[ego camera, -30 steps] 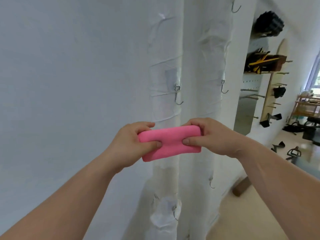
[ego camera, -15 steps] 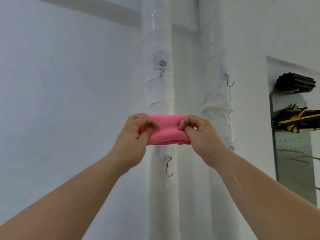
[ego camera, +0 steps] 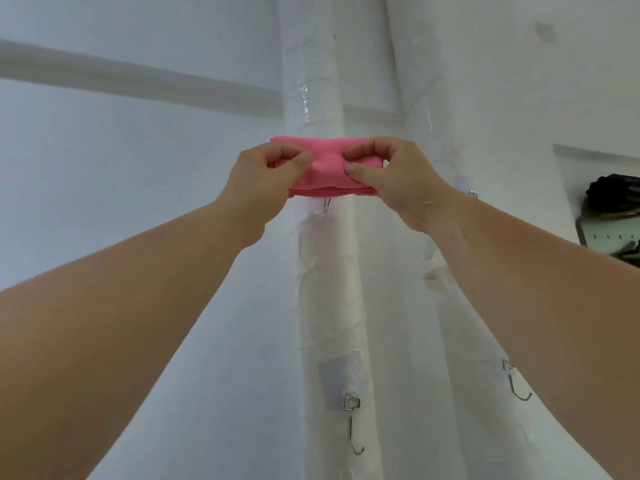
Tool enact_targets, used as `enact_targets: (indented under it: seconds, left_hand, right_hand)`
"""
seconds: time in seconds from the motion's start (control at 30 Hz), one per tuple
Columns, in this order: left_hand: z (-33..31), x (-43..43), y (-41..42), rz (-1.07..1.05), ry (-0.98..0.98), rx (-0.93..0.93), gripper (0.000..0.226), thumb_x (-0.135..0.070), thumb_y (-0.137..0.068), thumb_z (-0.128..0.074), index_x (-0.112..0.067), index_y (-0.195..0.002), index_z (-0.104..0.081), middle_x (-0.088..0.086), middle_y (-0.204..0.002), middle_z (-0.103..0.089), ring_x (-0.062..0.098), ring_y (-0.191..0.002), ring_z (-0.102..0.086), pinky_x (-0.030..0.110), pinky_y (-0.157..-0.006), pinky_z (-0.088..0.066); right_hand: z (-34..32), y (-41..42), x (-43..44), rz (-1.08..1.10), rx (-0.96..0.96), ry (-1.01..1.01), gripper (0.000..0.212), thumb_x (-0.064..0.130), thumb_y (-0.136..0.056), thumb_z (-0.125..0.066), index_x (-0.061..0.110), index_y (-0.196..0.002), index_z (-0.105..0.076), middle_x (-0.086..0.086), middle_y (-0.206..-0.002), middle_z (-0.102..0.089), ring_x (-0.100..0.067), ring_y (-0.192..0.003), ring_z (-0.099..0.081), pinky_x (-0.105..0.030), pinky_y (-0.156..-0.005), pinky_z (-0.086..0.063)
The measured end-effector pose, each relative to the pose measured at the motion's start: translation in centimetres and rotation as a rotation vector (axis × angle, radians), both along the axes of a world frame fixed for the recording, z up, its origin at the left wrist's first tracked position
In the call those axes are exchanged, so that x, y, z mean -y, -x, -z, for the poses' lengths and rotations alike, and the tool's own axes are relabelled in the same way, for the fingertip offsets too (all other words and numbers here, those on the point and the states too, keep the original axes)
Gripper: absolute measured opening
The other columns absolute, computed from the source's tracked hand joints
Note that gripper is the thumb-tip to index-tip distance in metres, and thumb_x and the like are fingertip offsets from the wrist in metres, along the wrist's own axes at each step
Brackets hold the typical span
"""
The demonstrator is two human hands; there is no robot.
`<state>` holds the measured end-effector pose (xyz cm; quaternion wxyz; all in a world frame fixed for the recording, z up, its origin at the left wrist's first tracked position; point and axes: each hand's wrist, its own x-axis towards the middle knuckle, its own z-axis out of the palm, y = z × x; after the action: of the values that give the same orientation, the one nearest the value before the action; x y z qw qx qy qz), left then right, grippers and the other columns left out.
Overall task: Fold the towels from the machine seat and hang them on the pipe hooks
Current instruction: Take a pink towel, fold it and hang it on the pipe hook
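A folded pink towel (ego camera: 327,168) is held high against the left white-wrapped pipe (ego camera: 329,289). My left hand (ego camera: 266,181) pinches its left end and my right hand (ego camera: 391,174) pinches its right end, thumbs in front. Just under the towel's lower edge the tip of a metal hook (ego camera: 327,204) shows; the rest of that hook is hidden behind the towel. A lower hook (ego camera: 354,427) on the same pipe hangs bare.
A second wrapped pipe (ego camera: 433,278) stands to the right with a bare hook (ego camera: 516,381) low down and another hook (ego camera: 472,194) beside my right wrist. A wall rack with dark gear (ego camera: 613,199) is at the far right. White wall lies to the left.
Both hands have raised the pink towel from chest height up the left pipe to the upper hook. The view has tilted upward, and the towel now covers that hook.
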<state>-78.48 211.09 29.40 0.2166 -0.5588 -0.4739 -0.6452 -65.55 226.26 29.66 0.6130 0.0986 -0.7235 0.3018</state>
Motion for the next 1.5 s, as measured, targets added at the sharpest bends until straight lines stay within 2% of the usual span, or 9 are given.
enact_targets:
  seconds: [0.17,0.33,0.6,0.77,1.07,1.17,1.23,1.4,1.5]
  left_hand:
    - [-1.2,-2.4,1.4,-0.106,-0.045,-0.026,0.019,-0.010,-0.079,-0.081,-0.027,-0.086,-0.076,-0.010,-0.093,-0.068,0.004,-0.081,-0.063,0.015,-0.073,-0.052]
    - [-0.4,-4.3,3.7,-0.139,-0.063,0.012,0.026,-0.008,-0.076,-0.083,-0.032,-0.080,-0.075,-0.009,-0.092,-0.069,0.005,-0.078,-0.062,0.017,-0.074,-0.052]
    - [0.2,-4.9,4.6,-0.060,-0.038,0.080,0.025,-0.002,-0.077,-0.083,-0.026,-0.083,-0.076,-0.002,-0.092,-0.072,0.016,-0.087,-0.070,0.031,-0.082,-0.062]
    - [0.3,-3.8,4.2,-0.106,0.013,0.062,0.022,-0.004,-0.077,-0.082,-0.022,-0.089,-0.077,0.001,-0.095,-0.071,0.014,-0.078,-0.067,0.022,-0.064,-0.058]
    - [2.7,-4.3,4.6,-0.054,-0.015,0.130,0.020,-0.007,-0.082,-0.080,-0.024,-0.093,-0.076,0.000,-0.095,-0.071,0.013,-0.081,-0.066,0.020,-0.062,-0.057]
    - [2.8,-4.2,4.8,-0.220,-0.009,-0.017,0.015,-0.022,-0.088,-0.076,-0.035,-0.095,-0.075,-0.002,-0.107,-0.066,0.009,-0.088,-0.062,0.020,-0.078,-0.051]
    - [2.8,-3.8,4.6,-0.392,-0.002,-0.147,0.012,-0.030,-0.091,-0.071,-0.036,-0.100,-0.076,0.000,-0.128,-0.053,0.014,-0.111,-0.057,0.025,-0.097,-0.045]
    - [1.6,-2.9,3.2,-0.958,0.051,-0.563,0.021,-0.039,-0.092,-0.063,-0.024,-0.093,-0.077,0.002,-0.161,-0.033,0.027,-0.148,-0.027,0.047,-0.119,-0.018]
    - [1.3,-3.5,3.0,-0.978,0.100,-0.724,0.036,-0.031,-0.101,-0.050,-0.018,-0.134,-0.058,0.003,-0.161,-0.037,0.025,-0.152,-0.024,0.048,-0.123,-0.011]
  right_hand:
    - [-1.8,1.0,-1.8,0.048,0.023,-0.026,0.024,0.004,-0.078,-0.083,0.018,-0.093,-0.072,0.003,-0.097,-0.066,-0.012,-0.085,-0.062,-0.023,-0.078,-0.059]
    - [-1.1,3.8,-3.3,0.110,0.018,-0.009,0.026,0.002,-0.075,-0.084,0.018,-0.093,-0.073,0.005,-0.092,-0.064,-0.010,-0.078,-0.058,-0.014,-0.068,-0.052]
    - [-0.5,4.9,-3.6,0.108,0.037,0.038,0.028,0.002,-0.074,-0.082,0.024,-0.087,-0.071,0.003,-0.095,-0.065,-0.010,-0.078,-0.060,-0.020,-0.068,-0.054]
    - [-0.5,4.2,-3.2,0.053,0.103,0.084,0.030,-0.001,-0.071,-0.084,0.024,-0.081,-0.070,-0.004,-0.097,-0.065,-0.018,-0.081,-0.063,-0.035,-0.081,-0.061]
    - [2.0,5.5,-3.0,-0.070,0.062,0.183,0.023,0.005,-0.076,-0.084,0.022,-0.082,-0.071,-0.003,-0.104,-0.069,-0.018,-0.090,-0.068,-0.044,-0.088,-0.061]
    - [2.0,5.4,-2.8,-0.096,0.070,0.249,0.014,0.008,-0.080,-0.080,0.018,-0.080,-0.071,-0.006,-0.096,-0.069,-0.022,-0.087,-0.070,-0.047,-0.083,-0.062]
    - [1.9,5.2,-2.7,-0.051,0.063,0.246,0.010,0.016,-0.086,-0.076,0.019,-0.078,-0.070,-0.004,-0.090,-0.069,-0.023,-0.086,-0.069,-0.045,-0.082,-0.063]
    - [1.6,5.0,-2.6,0.631,-0.009,-0.214,0.019,0.032,-0.087,-0.073,0.022,-0.097,-0.060,-0.002,-0.117,-0.048,-0.022,-0.103,-0.050,-0.030,-0.090,-0.042]
    - [1.9,4.9,-2.7,0.823,-0.127,-0.347,0.032,0.037,-0.085,-0.072,0.021,-0.111,-0.060,-0.002,-0.134,-0.046,-0.026,-0.118,-0.046,-0.039,-0.097,-0.040]
